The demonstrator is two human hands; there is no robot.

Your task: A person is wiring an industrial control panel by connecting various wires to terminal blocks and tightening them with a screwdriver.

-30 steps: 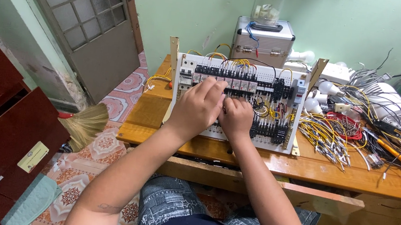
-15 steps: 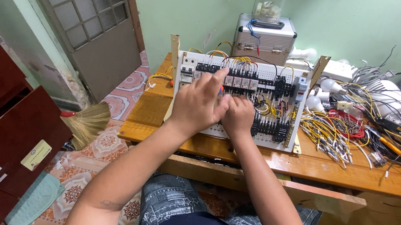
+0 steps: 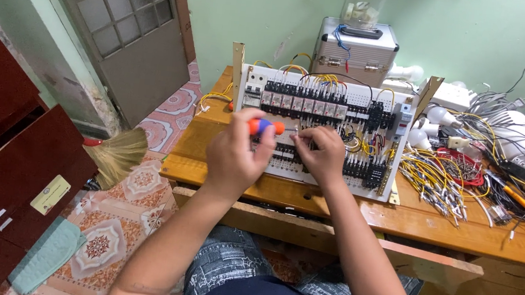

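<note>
The screwdriver (image 3: 266, 127), with its orange and blue handle, lies with its long axis nearly level, handle end toward 9 o'clock and shaft toward 3 o'clock, in front of the middle of the white wiring panel (image 3: 316, 130). The left hand (image 3: 234, 154) is closed on the handle, thumb and fingertips wrapped round it so only a short stretch of orange and blue shows; the back of the hand faces the camera and the forearm runs down toward 7 o'clock. The right hand (image 3: 320, 152), just at 3 o'clock of the handle, has its fingers pinched narrow against the panel's lower row of black terminal blocks; what they pinch is too small to tell. Its forearm runs down toward 5 o'clock. The panel stands tilted back on the wooden table (image 3: 462, 230). At 3 o'clock of the panel lies a bundle of yellow wires (image 3: 431, 178) and more tangled cable. At 12 o'clock stands a metal case (image 3: 355, 54). At 9 o'clock, on the tiled floor, lies a straw broom (image 3: 118, 152).
</note>
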